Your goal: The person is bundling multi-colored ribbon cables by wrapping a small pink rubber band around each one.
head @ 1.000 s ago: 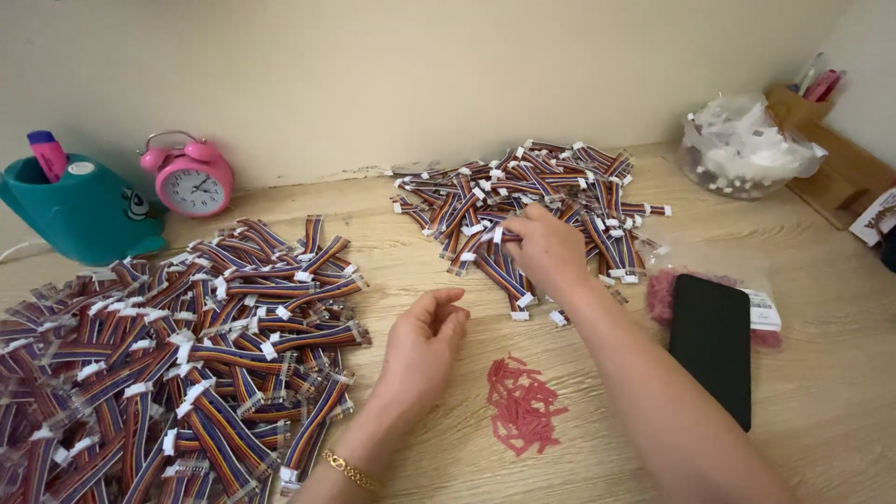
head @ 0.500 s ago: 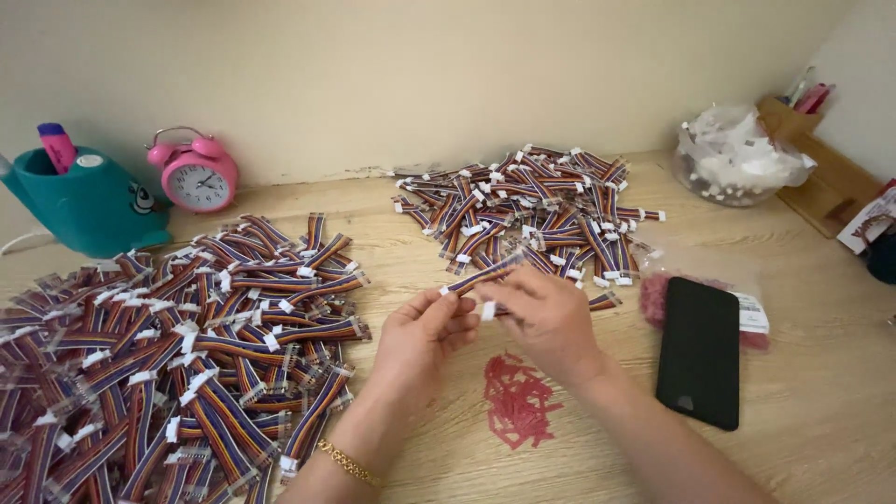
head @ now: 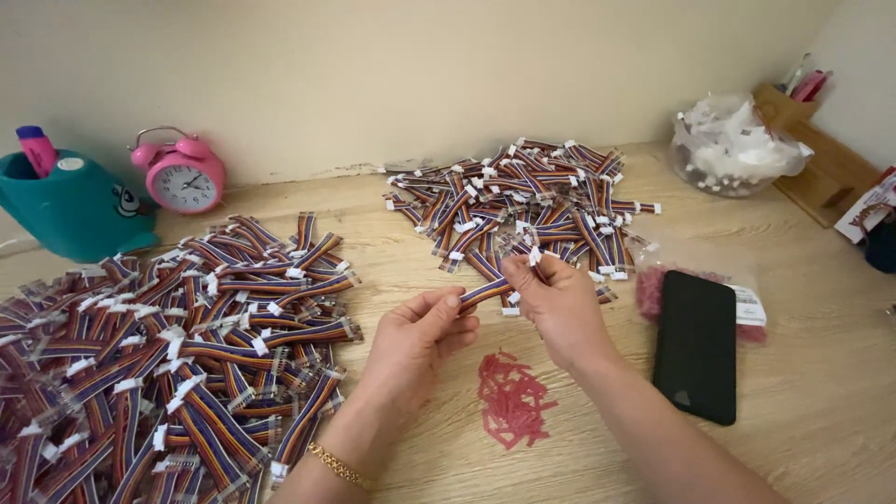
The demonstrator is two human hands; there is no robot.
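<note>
My left hand (head: 422, 333) and my right hand (head: 553, 301) meet over the middle of the wooden table (head: 821, 392). Together they hold a short rainbow ribbon cable (head: 485, 292) with white connectors; the left pinches its lower end, the right grips the upper end along with a few more cables. Behind the hands lies a pile of the same cables (head: 523, 201). A larger heap of them (head: 159, 355) covers the table's left side. A small heap of red rubber bands (head: 511, 399) lies just below my hands.
A black phone (head: 698, 347) lies on a bag of red bands (head: 653, 289) at the right. A pink alarm clock (head: 182, 173) and a teal container (head: 65, 205) stand back left. A clear bag of white parts (head: 733, 145) and a wooden holder (head: 821, 168) sit back right.
My right hand drew back from the far pile with cables in it and met my left hand, which rose off the table to pinch one cable's end.
</note>
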